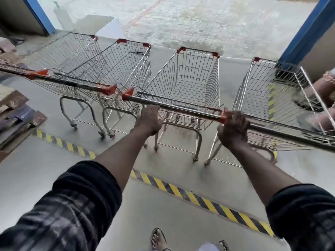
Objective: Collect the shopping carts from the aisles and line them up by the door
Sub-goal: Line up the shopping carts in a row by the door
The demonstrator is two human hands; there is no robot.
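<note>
Carts (190, 84), four abreast; right hand (233, 127) grip clamps handle bar (172, 105); left hand (148, 120) grip seemingly likewise.

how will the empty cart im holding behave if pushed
It should roll readily: the cart sits on small casters on a smooth floor. Its wire basket is empty, so probably light and prone to swerve. The left hand and right hand hold the handle wide apart, helping steer.
</note>
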